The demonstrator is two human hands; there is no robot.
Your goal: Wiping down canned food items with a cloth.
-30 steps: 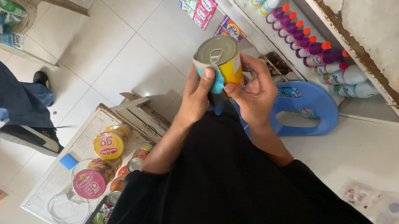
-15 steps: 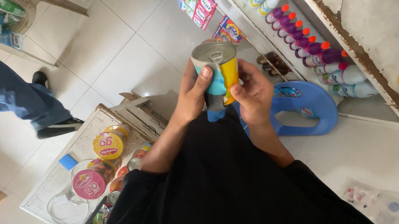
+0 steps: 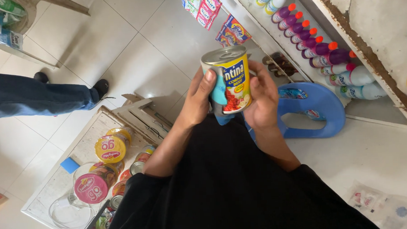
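I hold a tin can (image 3: pixel 229 77) with a yellow, blue and red label and a silver lid in front of my chest. My left hand (image 3: pixel 199 99) grips its left side with the thumb over the label. My right hand (image 3: pixel 262 101) cups the can's right side from behind. A blue cloth or wrapper shows just under the can between my hands. My black sleeves and top fill the lower middle of the view.
A low shelf (image 3: pixel 57 183) at lower left carries jars with yellow (image 3: pixel 110 148) and pink (image 3: pixel 91 187) lids and several cans. A blue plastic stool (image 3: pixel 320 110) stands on the white tiles. Purple and white bottles (image 3: pixel 318 49) line the shelf at upper right. Another person's leg (image 3: pixel 40 95) crosses at left.
The can has turned in my hands and now shows its label side. The other person's leg has shifted to the right across the floor.
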